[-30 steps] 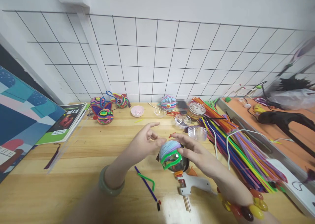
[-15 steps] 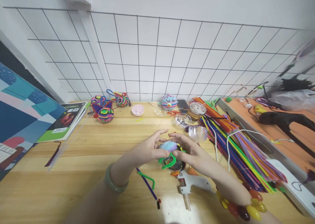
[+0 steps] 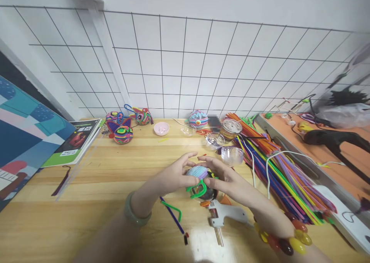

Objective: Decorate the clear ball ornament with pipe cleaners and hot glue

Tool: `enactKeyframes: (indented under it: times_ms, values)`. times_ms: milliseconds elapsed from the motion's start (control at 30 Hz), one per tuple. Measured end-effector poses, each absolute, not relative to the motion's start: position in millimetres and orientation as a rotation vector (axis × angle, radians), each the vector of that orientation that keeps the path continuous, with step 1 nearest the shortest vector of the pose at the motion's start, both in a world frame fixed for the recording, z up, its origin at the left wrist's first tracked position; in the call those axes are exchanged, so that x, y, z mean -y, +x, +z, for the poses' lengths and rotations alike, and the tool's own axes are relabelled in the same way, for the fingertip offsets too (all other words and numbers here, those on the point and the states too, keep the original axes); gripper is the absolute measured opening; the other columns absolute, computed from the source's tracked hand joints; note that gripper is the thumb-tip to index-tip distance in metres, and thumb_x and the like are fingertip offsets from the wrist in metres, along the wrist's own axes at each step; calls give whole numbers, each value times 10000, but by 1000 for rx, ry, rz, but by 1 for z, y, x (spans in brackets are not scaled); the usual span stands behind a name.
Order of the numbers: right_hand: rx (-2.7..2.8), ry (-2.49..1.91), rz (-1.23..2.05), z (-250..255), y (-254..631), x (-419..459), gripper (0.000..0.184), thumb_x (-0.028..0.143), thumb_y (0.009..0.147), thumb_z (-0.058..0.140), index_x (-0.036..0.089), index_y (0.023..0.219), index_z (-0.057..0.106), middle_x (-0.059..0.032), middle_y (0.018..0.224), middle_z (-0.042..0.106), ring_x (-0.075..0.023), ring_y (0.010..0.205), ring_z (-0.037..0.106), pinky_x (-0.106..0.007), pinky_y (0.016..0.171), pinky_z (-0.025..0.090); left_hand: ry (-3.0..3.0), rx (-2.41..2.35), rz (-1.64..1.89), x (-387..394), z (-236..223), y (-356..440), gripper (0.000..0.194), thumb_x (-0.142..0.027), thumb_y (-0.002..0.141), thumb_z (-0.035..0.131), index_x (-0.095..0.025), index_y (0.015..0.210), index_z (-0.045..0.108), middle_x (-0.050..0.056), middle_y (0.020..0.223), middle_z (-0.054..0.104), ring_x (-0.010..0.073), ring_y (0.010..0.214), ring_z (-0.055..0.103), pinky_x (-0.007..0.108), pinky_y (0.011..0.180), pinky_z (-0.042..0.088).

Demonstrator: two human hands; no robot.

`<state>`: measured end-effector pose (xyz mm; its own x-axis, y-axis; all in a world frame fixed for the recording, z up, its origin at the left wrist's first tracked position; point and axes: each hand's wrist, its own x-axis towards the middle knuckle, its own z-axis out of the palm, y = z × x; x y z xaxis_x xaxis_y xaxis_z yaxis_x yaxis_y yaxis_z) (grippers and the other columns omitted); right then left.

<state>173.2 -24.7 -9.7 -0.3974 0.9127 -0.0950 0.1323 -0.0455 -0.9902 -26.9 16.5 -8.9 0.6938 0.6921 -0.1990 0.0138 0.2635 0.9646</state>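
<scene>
A clear ball (image 3: 198, 172) partly covered in light blue, purple and other coloured pipe cleaners sits low over the table between my hands. My left hand (image 3: 173, 174) curves round its left side, thumb on the front. From the right, my right hand (image 3: 227, 177) grips it, its thumb close to the other. A bright green pipe cleaner (image 3: 199, 194) forms a bent loop on the front, under both thumbs. Just below lies a white glue gun (image 3: 228, 213) with glue sticks showing. Left of it are a purple pipe cleaner (image 3: 172, 215) and a bent green piece (image 3: 174, 209).
Colourful decorated balls (image 3: 123, 134) stand at the back left, near a pink dish (image 3: 161, 128). Clear half-shells (image 3: 232, 155) and a round tub (image 3: 231, 128) are at back right. Pipe cleaner bundles (image 3: 285, 170), a white cable (image 3: 268, 178) and a power strip (image 3: 341, 216) line the right.
My left hand has moved right and down onto the ball, and my right thumb has shifted left. The green loop is pressed narrower. Over the last half second the hands stay almost still.
</scene>
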Motion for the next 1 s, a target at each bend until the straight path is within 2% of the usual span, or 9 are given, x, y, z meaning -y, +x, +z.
enactKeyframes:
  times_ms: [233,567,733,900,1000]
  values:
    - [1585,-1125,1483,-9,173,25,590,239,802,650,241,1340,409,-109,1390,510,-242,1260,502,-441,1033,420,1205,-610,509,-17,-12,-27,876,-250,687,736,-201,1431,276,172,1308,483,293,1237,473,443,1009,358]
    - [1581,-1128,1549,-2,172,25,560,295,818,629,245,1336,423,-100,1403,508,-231,1307,457,-433,1064,382,1188,-617,510,-16,-13,-26,906,-205,651,734,-210,1432,275,166,1290,492,293,1189,492,430,952,380]
    - [1421,-1168,1613,-2,175,24,509,359,826,632,279,1303,473,-76,1442,469,-231,1257,503,-429,1039,406,1175,-621,503,-19,-17,-26,942,-240,660,727,-167,1453,225,153,1217,530,263,1111,521,389,920,386]
    - [1248,-1197,1671,-3,174,23,480,400,843,627,295,1295,505,-65,1334,565,-226,1134,587,-389,925,483,1139,-651,485,-22,-18,-27,966,-264,660,725,-167,1463,198,125,1147,573,237,999,554,351,827,405]
    - [1205,-1184,1679,-4,171,21,470,409,849,620,288,1291,516,-69,1267,606,-229,1084,606,-360,842,511,1112,-617,460,-24,-19,-29,951,-296,680,735,-181,1464,210,125,1152,581,251,1027,557,355,823,418]
